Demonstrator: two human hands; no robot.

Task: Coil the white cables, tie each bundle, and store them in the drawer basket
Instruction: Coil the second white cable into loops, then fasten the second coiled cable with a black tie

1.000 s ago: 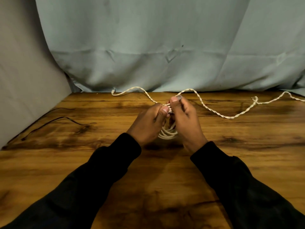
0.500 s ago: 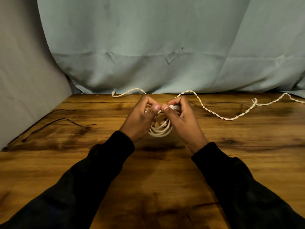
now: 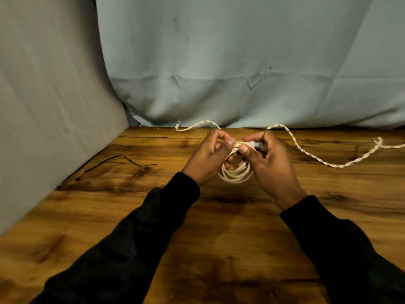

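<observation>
A coiled white cable bundle (image 3: 235,175) hangs between both hands above the wooden table (image 3: 219,238), its loops drooping below the fingers. My left hand (image 3: 211,157) grips the top of the coil with thumb and curled fingers. My right hand (image 3: 268,160) pinches the cable's plug end (image 3: 255,144) against the coil's top. A second, twisted white cable (image 3: 306,153) lies loose along the back of the table, running from behind my hands out to the right edge. No drawer basket is in view.
A thin black wire (image 3: 118,160) lies on the table at the left, near the grey cloth wall (image 3: 50,106). A pale blue-grey cloth backdrop (image 3: 241,62) closes off the table's far edge.
My hands have drawn slightly apart at the top of the coil, the right now holding the plug end out to the right. The loops hang lower between them.
</observation>
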